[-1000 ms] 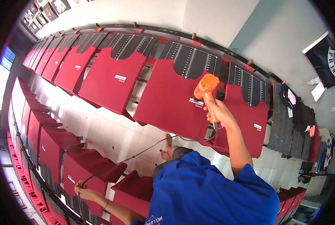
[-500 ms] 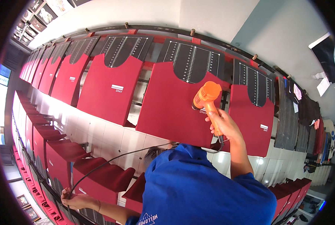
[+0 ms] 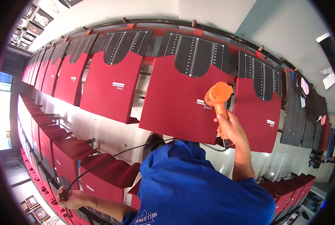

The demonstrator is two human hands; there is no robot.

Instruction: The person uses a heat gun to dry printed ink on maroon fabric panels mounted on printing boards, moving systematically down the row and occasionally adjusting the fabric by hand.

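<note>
My right hand (image 3: pixel 232 130) is wrapped round the handle of an orange heat gun (image 3: pixel 218 93). The gun hangs over a red fabric panel (image 3: pixel 171 97), just right of its small pale print (image 3: pixel 202 102); its nozzle is hidden. That panel lies on a black board (image 3: pixel 192 48) with white ruler lines, the board's upper part showing through the neck cutout. Down at the lower left, my left hand (image 3: pixel 73 198) is closed on a black cable (image 3: pixel 118 153). The cable runs across in front of my body and reappears by the gun's handle.
More red panels (image 3: pixel 109 88) on boards stretch away to the left, and one (image 3: pixel 257 120) lies close on the right. A second row of draped red panels (image 3: pixel 107 170) stands beside my left arm. A dark rail (image 3: pixel 160 28) runs behind the boards. Dark cloths (image 3: pixel 313 93) hang at right.
The heat gun has shifted right over the panel, and more of the print shows. My left hand still grips the cable. The whole view has moved slightly.
</note>
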